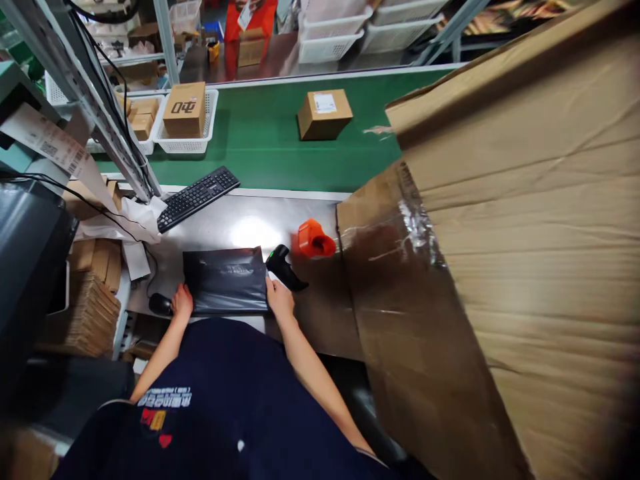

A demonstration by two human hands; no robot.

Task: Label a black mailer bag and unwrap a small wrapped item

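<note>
A black plastic mailing bag (227,281) lies flat on the metal worktop in front of my body. My left hand (182,301) grips its left edge, close to a black computer mouse (161,305). At the opposite edge, my right hand (280,298) pinches the bag between thumb and fingers. Just beyond that hand lies a black barcode scanner (283,263) with a small green light. An orange-red plastic holder (315,239) stands on the worktop to the right of the scanner. Whatever the bag may contain is hidden.
A large cardboard box (540,233) rises along the right. Past a black keyboard (200,197) runs a green conveyor belt (255,150) carrying a carton (325,115) and white baskets (186,143). At left are a metal post (93,87), a label printer's paper strip (60,150) and stacked flat cartons (93,313).
</note>
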